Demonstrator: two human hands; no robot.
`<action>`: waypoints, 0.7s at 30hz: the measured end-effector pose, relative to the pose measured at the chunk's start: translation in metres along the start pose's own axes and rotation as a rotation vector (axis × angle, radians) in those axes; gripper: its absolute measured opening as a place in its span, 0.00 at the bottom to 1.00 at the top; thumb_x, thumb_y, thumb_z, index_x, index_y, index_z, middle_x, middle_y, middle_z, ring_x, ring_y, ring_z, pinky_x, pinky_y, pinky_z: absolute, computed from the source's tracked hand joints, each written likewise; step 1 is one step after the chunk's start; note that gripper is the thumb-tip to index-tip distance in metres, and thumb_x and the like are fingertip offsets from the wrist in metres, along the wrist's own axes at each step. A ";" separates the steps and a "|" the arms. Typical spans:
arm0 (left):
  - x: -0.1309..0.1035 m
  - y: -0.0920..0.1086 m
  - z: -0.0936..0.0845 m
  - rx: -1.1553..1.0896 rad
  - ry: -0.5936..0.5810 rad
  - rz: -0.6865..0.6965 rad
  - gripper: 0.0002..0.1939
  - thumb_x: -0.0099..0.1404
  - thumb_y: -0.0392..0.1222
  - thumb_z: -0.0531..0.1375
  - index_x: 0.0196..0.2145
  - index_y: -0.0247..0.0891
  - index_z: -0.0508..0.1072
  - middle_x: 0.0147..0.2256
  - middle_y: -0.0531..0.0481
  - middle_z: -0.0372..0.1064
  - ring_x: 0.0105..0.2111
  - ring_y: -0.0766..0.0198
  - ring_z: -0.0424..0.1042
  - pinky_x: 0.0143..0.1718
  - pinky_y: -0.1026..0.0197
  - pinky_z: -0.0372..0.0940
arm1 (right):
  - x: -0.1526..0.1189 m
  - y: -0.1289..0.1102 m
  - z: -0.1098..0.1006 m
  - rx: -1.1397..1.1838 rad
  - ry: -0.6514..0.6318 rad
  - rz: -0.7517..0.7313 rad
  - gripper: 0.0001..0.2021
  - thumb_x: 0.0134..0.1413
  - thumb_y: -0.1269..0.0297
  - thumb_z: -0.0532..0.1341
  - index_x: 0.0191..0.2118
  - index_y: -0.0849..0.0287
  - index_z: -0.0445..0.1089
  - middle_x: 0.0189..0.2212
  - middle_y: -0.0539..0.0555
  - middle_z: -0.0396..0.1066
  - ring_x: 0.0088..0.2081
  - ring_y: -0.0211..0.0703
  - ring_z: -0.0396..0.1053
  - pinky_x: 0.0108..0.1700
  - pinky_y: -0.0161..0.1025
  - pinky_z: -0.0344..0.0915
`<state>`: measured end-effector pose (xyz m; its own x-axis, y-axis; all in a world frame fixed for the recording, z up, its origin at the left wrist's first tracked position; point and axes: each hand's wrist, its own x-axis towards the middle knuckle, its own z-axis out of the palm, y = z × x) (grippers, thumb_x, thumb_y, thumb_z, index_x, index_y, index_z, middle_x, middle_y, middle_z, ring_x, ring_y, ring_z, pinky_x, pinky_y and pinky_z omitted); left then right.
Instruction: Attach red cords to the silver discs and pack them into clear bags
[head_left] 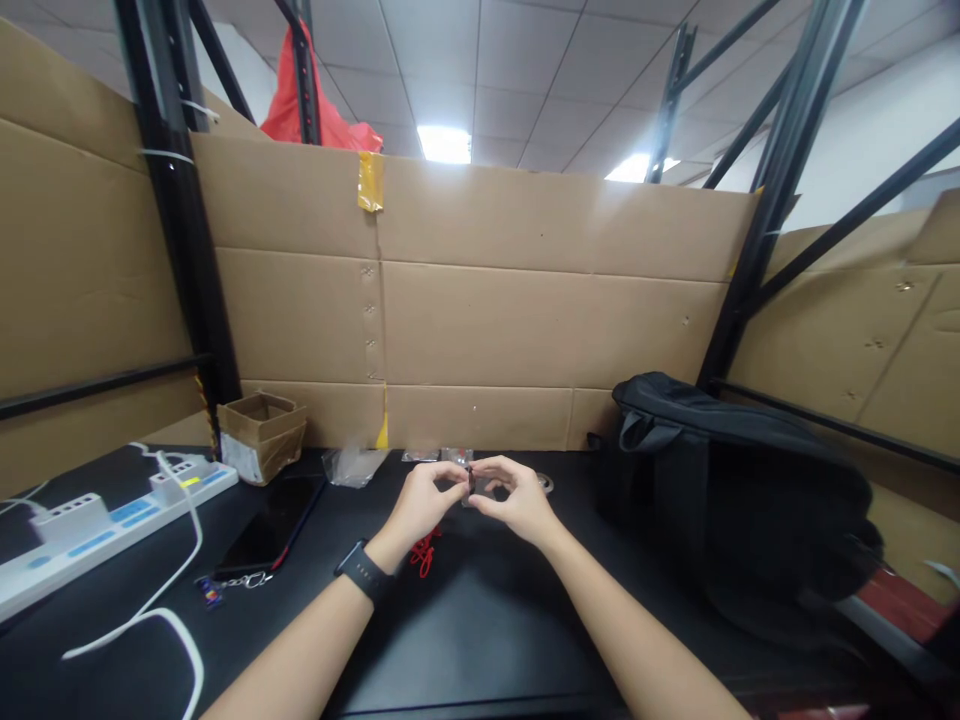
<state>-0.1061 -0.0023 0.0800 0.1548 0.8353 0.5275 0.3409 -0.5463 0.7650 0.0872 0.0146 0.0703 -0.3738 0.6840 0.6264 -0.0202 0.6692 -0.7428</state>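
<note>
My left hand (pixel 429 497), with a dark watch (pixel 363 571) on its wrist, is closed in a pinch above the black table. Facing it, my right hand (pixel 517 500) is pinched too. Between the fingertips of both hands is a small dark object (pixel 471 480), thin and upright, too small to name. A bundle of red cord (pixel 425 553) lies just below my left hand; whether it joins the dark object is hidden. Behind the hands are small clear packets (pixel 456 455), partly covered by the fingers. A round ring-shaped item (pixel 545 483) shows beside my right hand.
A black bag (pixel 750 500) fills the right side. To the left lie a phone (pixel 270 525) with a keychain charm, a white power strip (pixel 112 535) with cables, and a small open cardboard box (pixel 262 435). A clear plastic bag (pixel 355 466) rests near the cardboard wall (pixel 480 320).
</note>
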 end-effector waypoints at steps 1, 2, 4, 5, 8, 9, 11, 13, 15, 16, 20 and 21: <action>0.000 0.000 0.001 -0.026 0.001 -0.009 0.07 0.59 0.43 0.66 0.33 0.37 0.80 0.36 0.46 0.79 0.38 0.57 0.77 0.45 0.57 0.69 | 0.000 0.000 0.000 0.003 0.011 0.002 0.21 0.45 0.63 0.71 0.47 0.54 0.72 0.45 0.56 0.77 0.49 0.52 0.75 0.44 0.44 0.73; 0.001 -0.001 0.002 -0.070 0.001 -0.028 0.08 0.58 0.44 0.66 0.33 0.37 0.80 0.36 0.45 0.79 0.38 0.56 0.77 0.45 0.57 0.69 | 0.000 0.000 0.001 0.005 0.022 0.001 0.21 0.44 0.63 0.71 0.47 0.54 0.72 0.45 0.56 0.77 0.48 0.52 0.75 0.44 0.44 0.73; 0.001 -0.002 0.005 -0.192 -0.001 -0.094 0.12 0.56 0.46 0.68 0.34 0.35 0.80 0.36 0.43 0.79 0.38 0.55 0.77 0.45 0.56 0.69 | 0.000 0.000 0.001 -0.006 0.037 -0.011 0.20 0.44 0.64 0.71 0.46 0.54 0.73 0.46 0.56 0.77 0.48 0.51 0.75 0.44 0.43 0.73; 0.002 -0.003 0.006 -0.255 -0.006 -0.134 0.14 0.55 0.48 0.69 0.35 0.35 0.80 0.37 0.43 0.79 0.38 0.54 0.77 0.45 0.55 0.69 | 0.001 -0.002 0.001 -0.022 0.041 -0.022 0.19 0.44 0.64 0.71 0.46 0.54 0.73 0.47 0.56 0.77 0.48 0.51 0.75 0.44 0.43 0.73; 0.001 -0.005 0.008 -0.368 -0.043 -0.221 0.18 0.54 0.51 0.70 0.36 0.34 0.80 0.37 0.41 0.79 0.39 0.53 0.77 0.45 0.55 0.69 | 0.000 -0.006 0.001 -0.097 0.046 -0.055 0.19 0.44 0.65 0.72 0.45 0.53 0.74 0.48 0.55 0.76 0.48 0.50 0.74 0.44 0.43 0.72; 0.001 -0.005 0.008 -0.376 -0.059 -0.232 0.19 0.53 0.51 0.70 0.36 0.33 0.80 0.37 0.41 0.79 0.40 0.53 0.77 0.45 0.55 0.68 | 0.000 -0.007 0.001 -0.122 0.048 -0.061 0.19 0.44 0.65 0.72 0.45 0.52 0.75 0.48 0.55 0.76 0.49 0.50 0.74 0.44 0.43 0.72; 0.001 -0.005 0.007 -0.361 -0.085 -0.233 0.20 0.54 0.53 0.69 0.37 0.33 0.80 0.37 0.41 0.79 0.40 0.53 0.76 0.46 0.55 0.67 | 0.000 -0.009 0.001 -0.156 0.054 -0.067 0.19 0.43 0.64 0.73 0.45 0.52 0.75 0.48 0.55 0.76 0.49 0.50 0.74 0.45 0.43 0.72; 0.000 -0.004 0.006 -0.331 -0.110 -0.219 0.21 0.55 0.54 0.68 0.36 0.32 0.80 0.36 0.41 0.79 0.40 0.53 0.76 0.46 0.55 0.66 | 0.000 -0.010 0.001 -0.181 0.060 -0.072 0.19 0.43 0.63 0.73 0.45 0.53 0.76 0.46 0.55 0.77 0.48 0.50 0.74 0.46 0.43 0.72; 0.000 -0.003 0.005 -0.311 -0.133 -0.211 0.21 0.56 0.55 0.67 0.35 0.31 0.80 0.36 0.42 0.79 0.40 0.54 0.75 0.46 0.56 0.65 | 0.000 -0.010 0.001 -0.198 0.059 -0.078 0.19 0.43 0.62 0.74 0.45 0.53 0.76 0.45 0.55 0.78 0.47 0.50 0.75 0.46 0.43 0.71; 0.000 -0.004 0.004 -0.308 -0.144 -0.213 0.21 0.56 0.55 0.67 0.35 0.31 0.80 0.35 0.42 0.79 0.39 0.54 0.75 0.46 0.57 0.65 | 0.000 -0.010 0.002 -0.205 0.054 -0.078 0.19 0.43 0.61 0.74 0.44 0.53 0.76 0.45 0.55 0.78 0.47 0.50 0.75 0.46 0.44 0.71; -0.002 -0.006 0.006 -0.343 -0.165 -0.232 0.20 0.57 0.54 0.67 0.36 0.32 0.80 0.35 0.43 0.78 0.38 0.56 0.74 0.45 0.58 0.64 | 0.000 -0.009 0.002 -0.204 0.059 -0.080 0.15 0.43 0.61 0.74 0.40 0.54 0.77 0.45 0.55 0.78 0.46 0.50 0.75 0.45 0.42 0.70; -0.003 -0.007 0.007 -0.364 -0.164 -0.235 0.19 0.57 0.53 0.67 0.36 0.32 0.79 0.35 0.43 0.78 0.39 0.56 0.74 0.45 0.59 0.64 | 0.000 -0.009 0.002 -0.198 0.065 -0.079 0.15 0.42 0.61 0.74 0.39 0.54 0.77 0.44 0.55 0.78 0.46 0.50 0.75 0.44 0.42 0.70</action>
<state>-0.1028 -0.0004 0.0709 0.2671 0.9216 0.2817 0.0412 -0.3029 0.9521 0.0852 0.0079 0.0764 -0.3171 0.6406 0.6993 0.1379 0.7607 -0.6343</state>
